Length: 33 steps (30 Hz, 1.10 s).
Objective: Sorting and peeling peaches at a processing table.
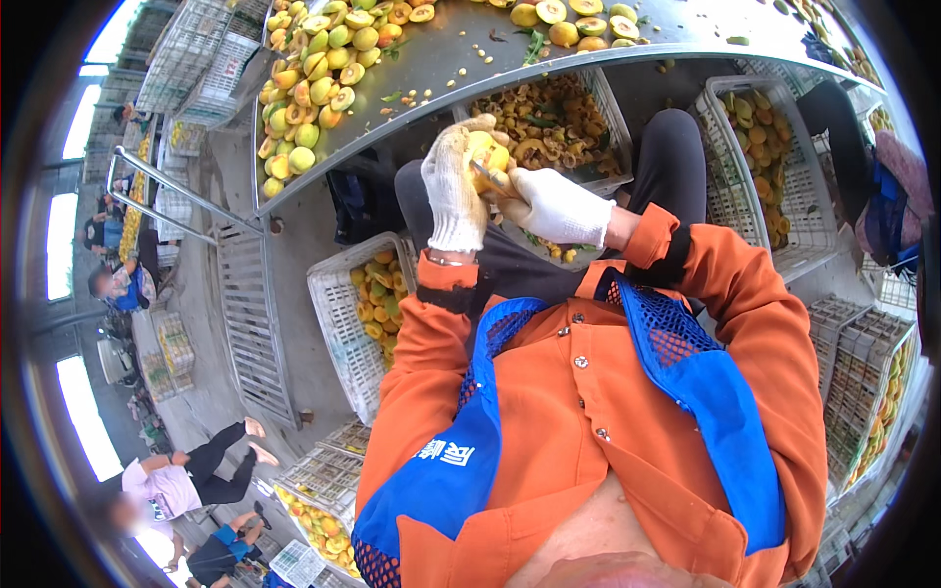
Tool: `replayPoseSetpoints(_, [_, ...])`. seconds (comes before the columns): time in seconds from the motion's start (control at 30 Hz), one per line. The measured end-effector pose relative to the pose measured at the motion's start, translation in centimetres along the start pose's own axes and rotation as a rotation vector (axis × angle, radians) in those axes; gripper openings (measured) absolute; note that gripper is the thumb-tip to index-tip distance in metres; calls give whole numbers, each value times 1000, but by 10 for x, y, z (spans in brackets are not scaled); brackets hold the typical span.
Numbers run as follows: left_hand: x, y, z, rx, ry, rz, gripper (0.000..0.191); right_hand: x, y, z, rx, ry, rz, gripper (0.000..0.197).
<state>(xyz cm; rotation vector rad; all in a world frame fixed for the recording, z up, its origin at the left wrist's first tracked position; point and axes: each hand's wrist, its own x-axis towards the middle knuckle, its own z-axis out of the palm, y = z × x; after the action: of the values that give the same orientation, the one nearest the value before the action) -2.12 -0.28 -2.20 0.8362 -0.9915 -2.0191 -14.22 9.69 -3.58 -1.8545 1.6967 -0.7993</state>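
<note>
Before me, above my lap, my left hand in a white knitted glove with stained fingertips grips a yellow peach-like fruit. My right hand, also gloved, is closed around a small knife. The blade lies against the fruit; how deep it goes cannot be seen. Behind the hands, partly under the table edge, stands a white plastic crate with fruit scraps in it. Halved fruits with reddish-yellow flesh are heaped on the metal table.
White crates of fruit stand on my left and right. Stacked crates are behind on the right. A metal rack lies left of the table. Other people are along the left, and a person's leg shows at right.
</note>
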Motion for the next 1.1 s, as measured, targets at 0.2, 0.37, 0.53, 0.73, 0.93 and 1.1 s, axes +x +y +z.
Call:
replayPoseSetpoints(0.2, [7,-1,3,43,-2,84,40,-4,1,4,5,44,21,27])
replayPoseSetpoints(0.37, [19,-3,-1,-48,3,-185,38,-8,6,-28,-239,-12,-35,21])
replayPoseSetpoints(0.53, [35,2,-29,1,129,-315,33,0,36,-48,-579,-81,-53,21])
replayPoseSetpoints(0.73, [1,32,-24,225,89,-151,31,-2,79,-22,-548,-140,120,43])
replayPoseSetpoints(0.93, [-78,59,-182,1126,414,70,37,0,97,-16,-613,-156,188,54])
replayPoseSetpoints(1.1, [-45,63,-82,1405,343,589,43,3,60,-37,-646,-42,79,53])
